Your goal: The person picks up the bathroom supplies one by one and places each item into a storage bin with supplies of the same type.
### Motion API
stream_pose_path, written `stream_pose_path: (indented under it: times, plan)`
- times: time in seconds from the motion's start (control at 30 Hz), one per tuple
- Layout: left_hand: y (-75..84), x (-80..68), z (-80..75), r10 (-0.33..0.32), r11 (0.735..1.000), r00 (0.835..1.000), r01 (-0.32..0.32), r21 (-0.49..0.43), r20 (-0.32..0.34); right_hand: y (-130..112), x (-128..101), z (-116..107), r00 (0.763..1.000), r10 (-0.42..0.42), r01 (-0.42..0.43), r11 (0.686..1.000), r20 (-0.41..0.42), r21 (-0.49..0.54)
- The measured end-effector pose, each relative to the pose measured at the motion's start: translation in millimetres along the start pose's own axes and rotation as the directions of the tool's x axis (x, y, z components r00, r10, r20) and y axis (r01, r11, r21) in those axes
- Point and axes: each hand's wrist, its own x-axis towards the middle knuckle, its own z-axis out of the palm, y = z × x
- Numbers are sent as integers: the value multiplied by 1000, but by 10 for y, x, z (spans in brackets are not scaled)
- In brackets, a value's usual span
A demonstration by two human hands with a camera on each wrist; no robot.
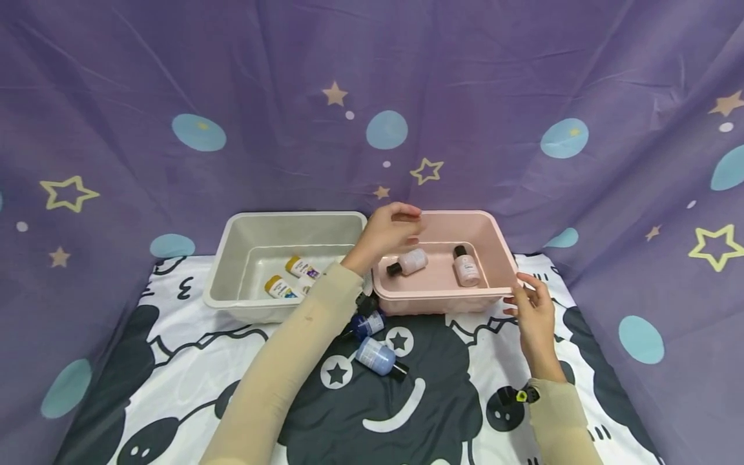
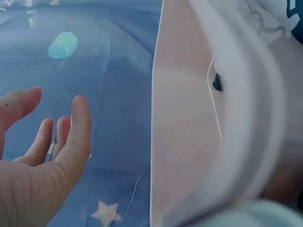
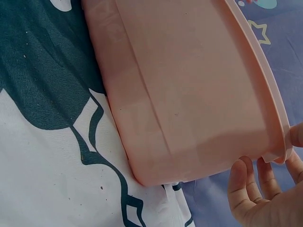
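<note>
A purple fabric backdrop printed with stars and blue dots (image 1: 465,77) hangs behind a counter covered in a white cloth with black cartoon faces (image 1: 192,361). Two rectangular plastic tubs sit side by side on it. The grey plastic tub (image 1: 232,258) on the left holds what look like three small white bottles with yellow caps (image 1: 293,278). The pink plastic tub (image 1: 500,248) on the right holds two pale pink bottles with black caps (image 1: 467,266), both lying on their sides.

The person's left hand (image 1: 388,230) hovers over the pink tub's left end, fingers loosely relaxed and its grip holding nothing; the left wrist view shows an empty palm. The right hand (image 1: 531,310) rests against the pink tub's front right corner, fingers mostly straight, steadying the rim rather than clasping it.

Two blue bottles with black caps (image 1: 374,356) lie on the cloth just in front of the tubs, between the forearms. Judging by this, sorting by colour is partly done: yellow-capped and pink bottles are binned, the blue pair remains outside.
</note>
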Motion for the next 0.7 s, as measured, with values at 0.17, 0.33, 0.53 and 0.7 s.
stream_pose_path:
  times: [0.17, 0.33, 0.53, 0.7]
  plan:
    - [-35, -234, -125, 24, 999, 999, -24, 32, -21, 10, -3, -7, 1000, 2, -2, 1000, -5, -12]
    - [-73, -493, -233, 36, 998, 999, -34, 47, -31, 0, -15, -8, 1000, 6, -6, 1000, -5, -9]
    - [-146, -825, -342, 63, 995, 998, -62, 73, -15, -12, -29, -12, 1000, 16, -16, 1000, -2, -11]
    - [-271, -1080, -439, 101, 986, 995, -97, 138, -20, 4, -26, -8, 1000, 25, -25, 999, 7, -22]
